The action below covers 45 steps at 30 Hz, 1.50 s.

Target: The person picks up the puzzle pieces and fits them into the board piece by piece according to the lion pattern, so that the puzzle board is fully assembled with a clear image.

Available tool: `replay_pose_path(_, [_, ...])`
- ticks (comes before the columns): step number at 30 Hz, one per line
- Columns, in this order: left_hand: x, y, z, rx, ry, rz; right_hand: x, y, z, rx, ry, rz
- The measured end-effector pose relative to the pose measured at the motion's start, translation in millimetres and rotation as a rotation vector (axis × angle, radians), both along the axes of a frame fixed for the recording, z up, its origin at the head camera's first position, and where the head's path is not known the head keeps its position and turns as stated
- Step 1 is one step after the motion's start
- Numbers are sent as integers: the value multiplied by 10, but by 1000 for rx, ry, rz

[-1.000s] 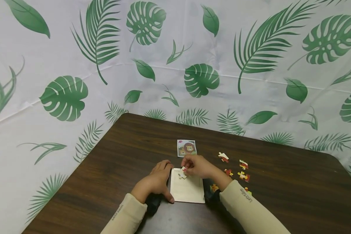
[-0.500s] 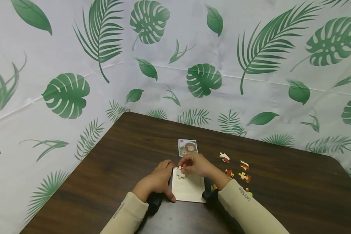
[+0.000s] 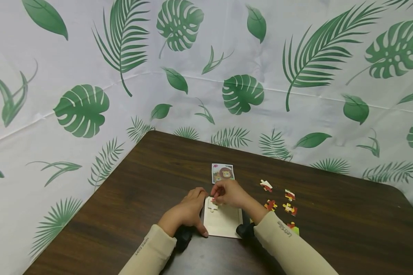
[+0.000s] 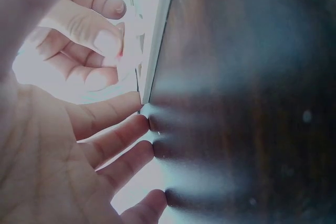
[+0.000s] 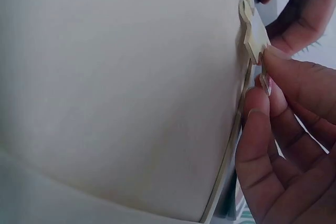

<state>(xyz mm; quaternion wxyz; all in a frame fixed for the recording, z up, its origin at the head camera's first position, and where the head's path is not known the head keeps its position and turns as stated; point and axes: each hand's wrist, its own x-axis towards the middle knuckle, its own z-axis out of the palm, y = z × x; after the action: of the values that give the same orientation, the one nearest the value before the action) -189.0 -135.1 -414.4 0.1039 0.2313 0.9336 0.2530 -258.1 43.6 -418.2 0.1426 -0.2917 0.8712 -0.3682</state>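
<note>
A pale, shallow-rimmed puzzle board (image 3: 223, 223) lies on the table in the head view. My left hand (image 3: 187, 213) rests along its left edge, thumb by the near-left corner. In the left wrist view the fingers (image 4: 118, 137) reach down to the dark tabletop. Between thumb and fingers, my right hand (image 3: 232, 194) pinches a white jigsaw piece (image 3: 212, 206) with a bit of red, at the board's far-left corner. The right wrist view shows that piece (image 5: 256, 38) tilted against the rim, its far side partly hidden by fingertips.
Loose jigsaw pieces lie right of the board, among them a white-and-red piece (image 3: 266, 185), a red one (image 3: 270, 205) and a yellow-red one (image 3: 290, 209). Behind the board is a lion picture card (image 3: 222, 173), partly covered by the right hand. A leaf-print cloth (image 3: 192, 95) hangs behind the table.
The pinched piece has shifted slightly left toward the board's corner and turned straighter to its edges. My left hand keeps its place beside the board. The head view has drifted a little.
</note>
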Motion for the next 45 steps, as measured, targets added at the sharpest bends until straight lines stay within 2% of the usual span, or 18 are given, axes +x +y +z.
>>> replay_pose_path(10, [-3, 34, 31, 3, 26, -16, 37, 9, 19, -12, 42, 11])
replay_pose_path(18, [4, 51, 52, 1, 1, -6, 49, 6, 16, -12, 76, 28])
replay_pose_path(28, [6, 49, 16, 9, 12, -5, 57, 9, -9, 12, 111, -5])
replay_pose_path(34, [14, 48, 19, 13, 21, -7, 67, -5, -8, 24, 110, -26])
replay_pose_path(45, [8, 59, 30, 18, 22, -16, 79, 5, 0, 16, 112, -15])
